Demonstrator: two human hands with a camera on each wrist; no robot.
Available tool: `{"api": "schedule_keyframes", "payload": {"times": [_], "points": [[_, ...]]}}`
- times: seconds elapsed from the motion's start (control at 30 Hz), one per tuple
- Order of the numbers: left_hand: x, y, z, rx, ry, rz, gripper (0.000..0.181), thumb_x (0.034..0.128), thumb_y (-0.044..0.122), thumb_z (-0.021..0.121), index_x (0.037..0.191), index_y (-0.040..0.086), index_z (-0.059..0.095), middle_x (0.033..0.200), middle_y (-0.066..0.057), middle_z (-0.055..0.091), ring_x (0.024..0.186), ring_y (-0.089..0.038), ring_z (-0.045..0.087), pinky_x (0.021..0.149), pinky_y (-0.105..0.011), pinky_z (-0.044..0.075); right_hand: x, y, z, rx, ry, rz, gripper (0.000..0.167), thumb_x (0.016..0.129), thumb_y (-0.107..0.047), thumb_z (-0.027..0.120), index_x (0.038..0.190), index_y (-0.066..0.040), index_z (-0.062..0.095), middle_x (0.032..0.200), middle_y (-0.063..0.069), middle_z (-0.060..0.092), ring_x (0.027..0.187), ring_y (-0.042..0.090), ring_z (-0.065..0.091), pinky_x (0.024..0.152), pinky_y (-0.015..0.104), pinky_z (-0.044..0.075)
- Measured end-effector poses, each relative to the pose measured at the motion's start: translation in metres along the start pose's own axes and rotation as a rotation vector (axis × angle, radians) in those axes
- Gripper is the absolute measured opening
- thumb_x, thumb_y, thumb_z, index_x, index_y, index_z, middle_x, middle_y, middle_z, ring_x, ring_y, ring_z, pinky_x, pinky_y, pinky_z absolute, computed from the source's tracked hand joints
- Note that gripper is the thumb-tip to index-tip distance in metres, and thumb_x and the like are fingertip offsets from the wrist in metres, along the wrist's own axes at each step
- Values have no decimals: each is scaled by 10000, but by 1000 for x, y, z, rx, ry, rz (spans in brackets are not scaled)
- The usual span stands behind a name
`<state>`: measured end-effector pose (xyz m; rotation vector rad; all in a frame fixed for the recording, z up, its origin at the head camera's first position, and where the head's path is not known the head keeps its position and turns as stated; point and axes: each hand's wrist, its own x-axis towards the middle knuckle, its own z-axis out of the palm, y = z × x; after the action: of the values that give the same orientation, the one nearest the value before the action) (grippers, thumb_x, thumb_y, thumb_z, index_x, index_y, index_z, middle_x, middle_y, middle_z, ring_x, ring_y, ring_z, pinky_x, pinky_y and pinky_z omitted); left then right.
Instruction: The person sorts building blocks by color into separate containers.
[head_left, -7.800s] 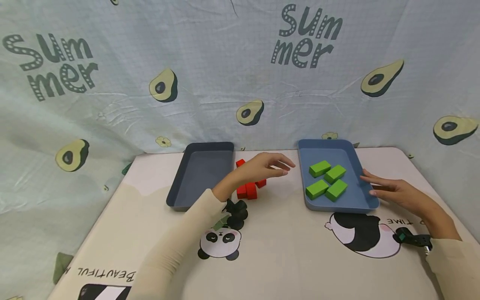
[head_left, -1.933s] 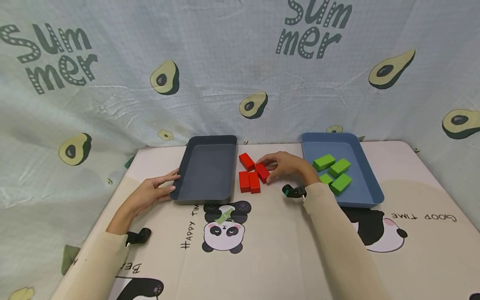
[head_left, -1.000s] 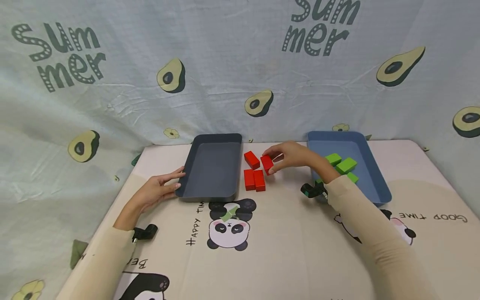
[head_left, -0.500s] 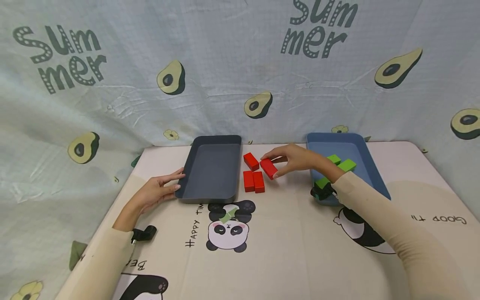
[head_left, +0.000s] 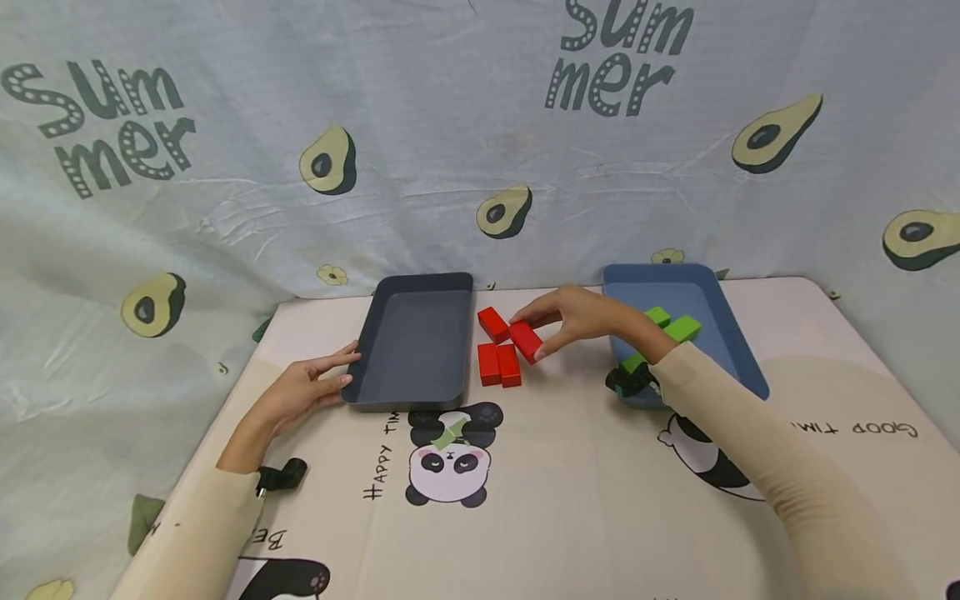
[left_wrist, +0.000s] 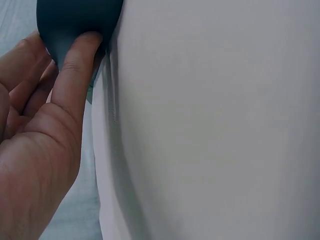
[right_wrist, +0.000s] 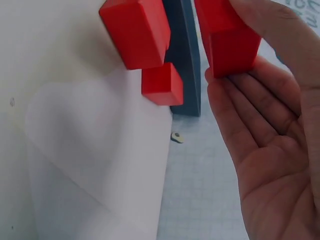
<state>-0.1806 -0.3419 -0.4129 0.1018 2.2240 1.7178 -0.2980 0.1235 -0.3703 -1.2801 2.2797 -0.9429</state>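
Note:
My right hand (head_left: pixel 573 318) pinches a red block (head_left: pixel 526 341) between thumb and fingertips. In the right wrist view the same red block (right_wrist: pixel 227 45) sits at the fingertips. Three more red blocks stand on the table close by: one behind (head_left: pixel 493 324) and two side by side in front, a left one (head_left: pixel 489 364) and a right one (head_left: pixel 509 365). My left hand (head_left: pixel 296 396) touches the left side of the dark grey tray (head_left: pixel 408 402), fingers mostly straight. Up close, the thumb rests against the wall of that tray (left_wrist: pixel 75 25). The grey tray holds nothing.
A blue tray (head_left: pixel 742 354) at the back right holds several green blocks (head_left: pixel 682 328), partly hidden by my right forearm. A printed cloth (head_left: pixel 420 233) hangs behind the table (head_left: pixel 555 500). Each wrist carries a small black camera (head_left: pixel 283 475).
Earlier my left hand hovered over the red blocks and my right hand touched the blue tray. Since then my left hand has moved to the grey tray, and my right hand has taken a red block.

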Motion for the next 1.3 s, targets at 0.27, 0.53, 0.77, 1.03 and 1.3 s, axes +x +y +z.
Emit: {"api": "schedule_keyframes", "payload": {"times": [0.27,0.53,0.77,1.03,1.3], "points": [[3,-1,0,5,18,-9,581,1009,87,634,1543,24,415,1702,-13,145,1465,-204,350,944,-294,566,0,-4,0,44,-12,-16,666,801,-276,892,1372,-40,641,1324,120,673,1175,259,675,1038,493,509],[3,0,-1,-23,10,-16,602,993,83,656,1539,11,414,1701,-18,142,1280,59,495,946,-298,565,1,-6,3,86,-27,-54,648,801,-232,892,1357,-9,644,1307,127,683,1168,262,680,1032,483,517],[3,0,-2,-14,-2,-1,616,993,105,661,1541,0,400,1701,-41,125,1376,-37,434,939,-285,566,2,-8,4,89,-22,-62,639,805,-234,889,1353,-10,648,1300,127,687,1164,259,683,1025,512,516],[2,0,-2,-16,-11,8,611,997,94,652,1542,-6,394,1702,-55,115,1427,-104,386,952,-283,558,5,-13,7,112,-12,-70,648,795,-216,896,1359,-16,646,1319,134,676,1169,265,680,1018,566,504],[3,-1,-2,-18,-7,3,600,1004,98,643,1543,3,396,1702,-43,119,1449,-141,361,948,-284,561,10,-17,10,132,-11,-111,653,777,-219,911,1357,-54,659,1318,81,683,1194,211,667,1039,457,517]]}}
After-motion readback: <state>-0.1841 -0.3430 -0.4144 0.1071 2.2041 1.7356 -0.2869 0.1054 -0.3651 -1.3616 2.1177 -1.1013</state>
